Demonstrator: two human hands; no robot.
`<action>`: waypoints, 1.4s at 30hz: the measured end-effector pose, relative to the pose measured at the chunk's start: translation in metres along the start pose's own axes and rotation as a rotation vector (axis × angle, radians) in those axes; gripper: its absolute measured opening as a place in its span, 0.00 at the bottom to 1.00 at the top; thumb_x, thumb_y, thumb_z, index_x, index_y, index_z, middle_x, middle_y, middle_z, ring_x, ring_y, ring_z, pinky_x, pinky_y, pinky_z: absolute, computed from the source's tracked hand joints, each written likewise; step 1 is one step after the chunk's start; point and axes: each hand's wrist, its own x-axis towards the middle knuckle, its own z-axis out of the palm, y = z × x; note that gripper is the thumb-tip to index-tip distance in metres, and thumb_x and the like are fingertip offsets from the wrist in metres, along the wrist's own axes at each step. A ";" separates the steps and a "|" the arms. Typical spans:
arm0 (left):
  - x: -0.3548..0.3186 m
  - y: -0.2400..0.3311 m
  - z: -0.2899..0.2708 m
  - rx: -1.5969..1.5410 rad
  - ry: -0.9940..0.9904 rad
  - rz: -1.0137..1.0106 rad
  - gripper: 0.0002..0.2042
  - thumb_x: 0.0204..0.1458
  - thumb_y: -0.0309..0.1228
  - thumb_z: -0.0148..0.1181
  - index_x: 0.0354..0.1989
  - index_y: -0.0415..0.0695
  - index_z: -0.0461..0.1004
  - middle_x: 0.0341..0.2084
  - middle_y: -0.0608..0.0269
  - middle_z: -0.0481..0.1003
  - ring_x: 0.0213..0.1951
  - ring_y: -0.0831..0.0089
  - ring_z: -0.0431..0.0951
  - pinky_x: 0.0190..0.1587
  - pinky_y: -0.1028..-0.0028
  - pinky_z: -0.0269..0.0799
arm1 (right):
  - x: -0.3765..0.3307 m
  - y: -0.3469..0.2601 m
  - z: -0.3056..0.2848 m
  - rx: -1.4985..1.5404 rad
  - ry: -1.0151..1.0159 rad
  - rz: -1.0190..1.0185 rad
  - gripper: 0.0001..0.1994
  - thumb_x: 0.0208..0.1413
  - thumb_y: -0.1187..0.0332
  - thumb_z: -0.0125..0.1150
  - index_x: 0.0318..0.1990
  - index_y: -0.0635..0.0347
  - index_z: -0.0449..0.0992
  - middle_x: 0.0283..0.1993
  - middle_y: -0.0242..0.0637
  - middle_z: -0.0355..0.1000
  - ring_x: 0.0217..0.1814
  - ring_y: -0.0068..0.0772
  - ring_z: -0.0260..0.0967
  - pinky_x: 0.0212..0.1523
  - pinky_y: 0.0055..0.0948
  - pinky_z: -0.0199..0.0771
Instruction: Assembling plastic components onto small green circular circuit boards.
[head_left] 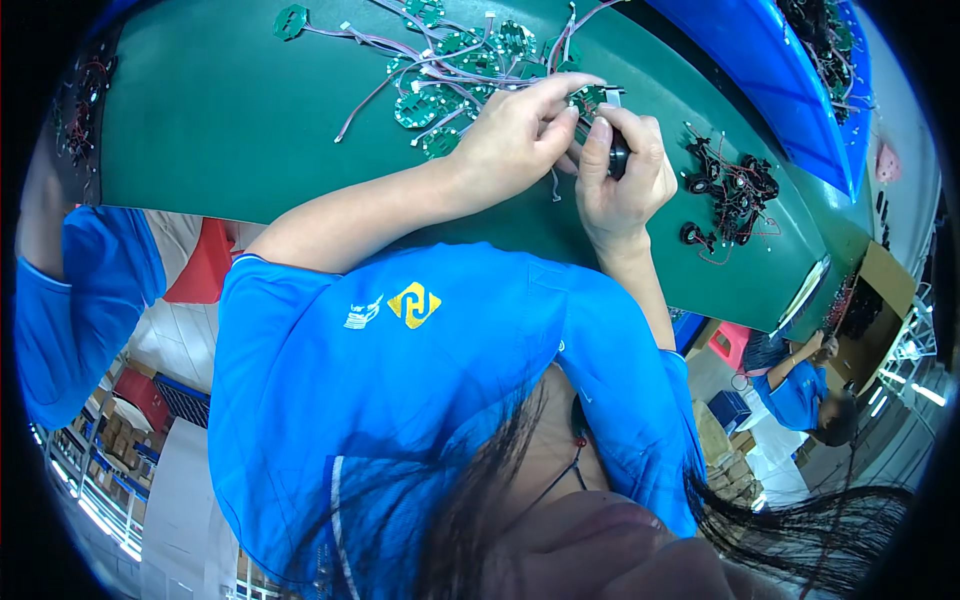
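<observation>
- My left hand pinches a small round green circuit board above the green counter.
- My right hand has its grip closed around a black part, touching the board.
- A pile of wired boards lies just beyond.

One view only: head-worn fisheye cam, looking steeply down and fwd over the wearer's chest, very close to the body. Blue shirt fills centre and 6 o'clock; green table curves across 12 o'clock. Rim bends hard; black corners. No 2nd view, so nothing shared.
</observation>
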 end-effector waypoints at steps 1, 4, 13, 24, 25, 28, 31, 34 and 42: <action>0.000 0.001 0.000 0.020 0.001 -0.005 0.13 0.56 0.21 0.45 0.50 0.37 0.59 0.25 0.59 0.70 0.22 0.78 0.70 0.23 0.83 0.67 | 0.001 -0.005 -0.002 0.093 0.004 0.102 0.09 0.51 0.73 0.59 0.39 0.60 0.68 0.29 0.35 0.69 0.21 0.23 0.61 0.21 0.21 0.63; -0.001 0.000 0.000 0.059 0.002 -0.014 0.13 0.56 0.21 0.45 0.50 0.38 0.58 0.25 0.59 0.70 0.23 0.76 0.73 0.24 0.82 0.69 | 0.001 -0.010 -0.004 0.279 0.011 0.306 0.07 0.54 0.72 0.57 0.38 0.61 0.68 0.29 0.35 0.69 0.22 0.22 0.62 0.22 0.21 0.65; -0.003 -0.006 0.006 -0.183 0.029 -0.090 0.18 0.58 0.22 0.43 0.57 0.36 0.53 0.27 0.56 0.71 0.32 0.65 0.80 0.31 0.76 0.79 | -0.001 -0.006 -0.006 0.448 -0.029 0.542 0.04 0.59 0.71 0.50 0.36 0.61 0.66 0.21 0.28 0.63 0.19 0.14 0.56 0.20 0.14 0.53; -0.002 -0.010 0.006 -0.176 -0.015 -0.070 0.18 0.58 0.22 0.43 0.57 0.34 0.55 0.24 0.58 0.68 0.32 0.66 0.79 0.31 0.77 0.78 | 0.005 0.000 -0.008 0.508 -0.131 0.616 0.04 0.58 0.71 0.51 0.35 0.61 0.67 0.20 0.27 0.63 0.18 0.14 0.55 0.20 0.13 0.53; -0.002 -0.010 0.005 -0.179 -0.014 -0.066 0.18 0.58 0.22 0.43 0.57 0.34 0.56 0.23 0.58 0.68 0.32 0.66 0.79 0.30 0.77 0.78 | 0.005 0.001 -0.008 0.495 -0.130 0.605 0.04 0.58 0.71 0.51 0.35 0.61 0.67 0.20 0.27 0.63 0.18 0.14 0.55 0.20 0.13 0.53; -0.001 -0.009 0.005 -0.188 -0.010 -0.055 0.17 0.58 0.22 0.43 0.56 0.33 0.57 0.23 0.59 0.67 0.31 0.66 0.79 0.30 0.77 0.78 | 0.006 0.002 -0.007 0.454 -0.127 0.571 0.04 0.58 0.71 0.51 0.34 0.62 0.67 0.20 0.28 0.64 0.19 0.14 0.56 0.20 0.14 0.54; -0.003 -0.010 0.004 -0.126 0.000 -0.007 0.17 0.58 0.22 0.43 0.56 0.33 0.57 0.23 0.60 0.66 0.30 0.66 0.79 0.29 0.78 0.78 | 0.008 0.002 -0.007 0.434 -0.144 0.551 0.04 0.58 0.71 0.51 0.34 0.62 0.67 0.20 0.28 0.64 0.19 0.14 0.56 0.20 0.14 0.54; -0.005 -0.012 0.005 -0.065 0.009 0.041 0.17 0.58 0.22 0.44 0.55 0.33 0.58 0.22 0.60 0.66 0.30 0.66 0.79 0.28 0.78 0.78 | 0.010 0.002 -0.007 0.414 -0.161 0.531 0.04 0.58 0.71 0.52 0.34 0.62 0.67 0.20 0.28 0.64 0.20 0.14 0.57 0.20 0.14 0.55; -0.006 -0.011 0.006 0.044 0.072 0.021 0.16 0.57 0.21 0.44 0.54 0.32 0.59 0.21 0.61 0.67 0.26 0.68 0.79 0.24 0.79 0.75 | 0.007 0.004 0.007 0.349 -0.099 0.461 0.04 0.57 0.70 0.53 0.34 0.61 0.66 0.22 0.30 0.65 0.21 0.16 0.58 0.20 0.16 0.57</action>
